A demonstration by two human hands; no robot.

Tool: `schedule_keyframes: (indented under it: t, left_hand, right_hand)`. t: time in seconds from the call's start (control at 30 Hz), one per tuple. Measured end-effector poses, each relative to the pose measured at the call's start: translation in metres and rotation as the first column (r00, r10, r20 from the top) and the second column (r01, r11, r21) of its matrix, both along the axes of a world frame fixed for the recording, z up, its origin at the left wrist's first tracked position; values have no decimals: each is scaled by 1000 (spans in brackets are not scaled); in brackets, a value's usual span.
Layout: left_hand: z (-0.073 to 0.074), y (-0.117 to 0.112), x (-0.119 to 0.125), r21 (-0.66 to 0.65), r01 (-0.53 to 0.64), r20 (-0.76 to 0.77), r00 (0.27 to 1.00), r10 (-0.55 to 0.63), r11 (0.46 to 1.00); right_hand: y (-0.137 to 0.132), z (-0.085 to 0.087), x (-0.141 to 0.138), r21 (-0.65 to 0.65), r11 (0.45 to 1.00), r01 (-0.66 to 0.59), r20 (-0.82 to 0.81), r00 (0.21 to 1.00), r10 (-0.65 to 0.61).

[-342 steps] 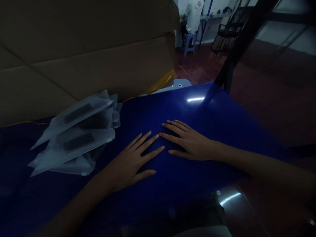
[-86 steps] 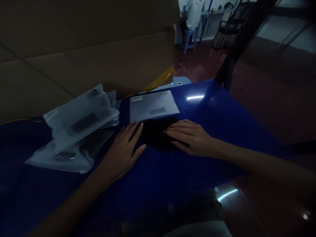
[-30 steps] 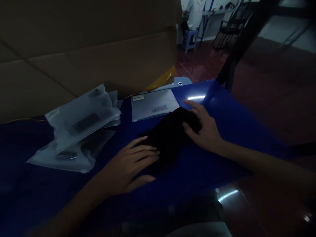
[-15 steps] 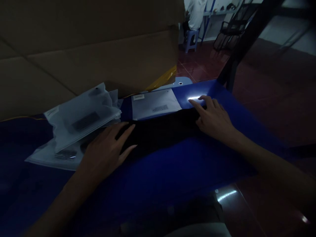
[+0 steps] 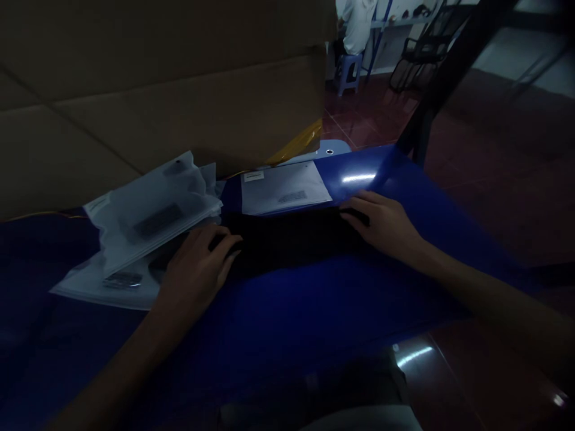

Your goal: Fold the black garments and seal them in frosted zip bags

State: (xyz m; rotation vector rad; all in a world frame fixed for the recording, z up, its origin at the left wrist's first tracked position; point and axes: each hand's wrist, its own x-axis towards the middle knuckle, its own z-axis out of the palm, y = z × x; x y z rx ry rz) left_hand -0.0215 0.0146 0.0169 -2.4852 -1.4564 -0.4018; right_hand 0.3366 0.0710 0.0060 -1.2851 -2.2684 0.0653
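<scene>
Apparently, the cloth (image 5: 287,242) is mostly spread across mid-frame, its ends pinched by left hand (image 5: 195,257) and right hand (image 5: 385,222). Whether creases remain cannot be told.

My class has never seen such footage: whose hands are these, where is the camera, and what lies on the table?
No machine: these are a person's bare left hand and right hand, filmed from a camera on that person's head. The blue table bears a pile of frosted bags at left. A flat pale bag lies beyond a stretch of black material, perhaps cloth. Each hand touches one end of it; whether gripped is too dark to tell. Behind rises a cardboard box.
</scene>
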Motion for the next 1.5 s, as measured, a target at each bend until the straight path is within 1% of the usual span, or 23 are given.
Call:
schedule_keyframes:
  t: [0.07,0.13,0.23,0.3,0.37,0.43,0.5,0.57,0.63,0.67,0.7,0.73,0.8,0.87,0.9,1.0,1.07,1.17,1.27,1.37,1.4,1.43,1.5]
  left_hand:
    - [3,0,2,7,-32,96,995,31,999]
    - [7,-1,6,7,-71,237,969,67,997]
    - [14,-5,10,-57,-84,463,881,101,995]
    - [18,-8,10,-98,-60,563,820,105,993]
    - [20,-11,9,-105,-14,605,792,75,994]
    - [20,-12,6,-103,81,631,776,2,991]
    - [21,-12,3,-115,236,659,745,-104,965]
    - [23,-11,1,-137,396,662,718,-213,908]
    - [25,-10,0,-157,522,628,708,-324,838]
    - [25,-10,1,-161,566,603,705,-374,808]
    - [26,-10,2,-169,600,576,704,-415,782]
    - [27,-10,2,-187,622,548,709,-445,760]
    - [27,-10,4,-252,642,502,726,-470,724]
    - [28,-12,4,-324,648,495,737,-460,689]
    - [28,-12,4,-357,651,508,737,-446,669]
    - [27,-15,2,-457,654,553,740,-383,602]
    - [26,-17,0,-488,661,564,738,-372,570]
    - [26,-19,-3,-478,675,565,726,-391,562]
    - [31,-19,-5,-481,687,601,711,-366,545]
    - [37,-15,-3,-545,663,608,734,-302,514]
    - [38,-13,-1,-563,644,600,750,-278,518]
    - [38,-12,0,-575,616,585,769,-256,538]
    - [34,-8,4,-566,537,538,816,-214,626]
  right_hand:
    - [-2,5,-1,9,1000,-4,-89,996,5]
    - [-5,9,-2,15,1000,-7,-190,982,10]
    - [-7,14,-2,-33,999,-29,-333,943,16]
    - [-7,15,0,-83,989,-123,-429,900,76]
    - [-5,17,3,-92,954,-286,-509,837,202]
    - [-1,20,8,-77,889,-451,-569,752,332]
    - [3,24,12,-90,794,-601,-614,661,431]
    - [7,28,16,-134,655,-744,-642,568,515]
    - [8,32,18,-201,511,-836,-634,509,582]
    - [8,33,19,-239,460,-855,-619,499,607]
    - [8,34,18,-269,434,-860,-596,503,626]
    - [7,35,18,-289,431,-855,-568,515,642]
    - [5,35,16,-299,458,-837,-499,546,673]
    - [5,33,15,-315,482,-818,-435,576,693]
    - [5,32,15,-334,477,-813,-418,581,698]
    - [5,29,14,-396,409,-822,-431,560,708]
    - [5,28,13,-405,368,-837,-458,534,711]
    - [3,30,13,-384,349,-855,-498,510,701]
    - [0,35,15,-401,346,-848,-504,520,690]
    - [-1,39,17,-446,354,-822,-469,551,691]
    - [-2,40,17,-448,355,-821,-465,553,691]
    - [-2,40,16,-449,354,-820,-467,553,690]
    - [-3,40,12,-458,330,-826,-488,543,683]
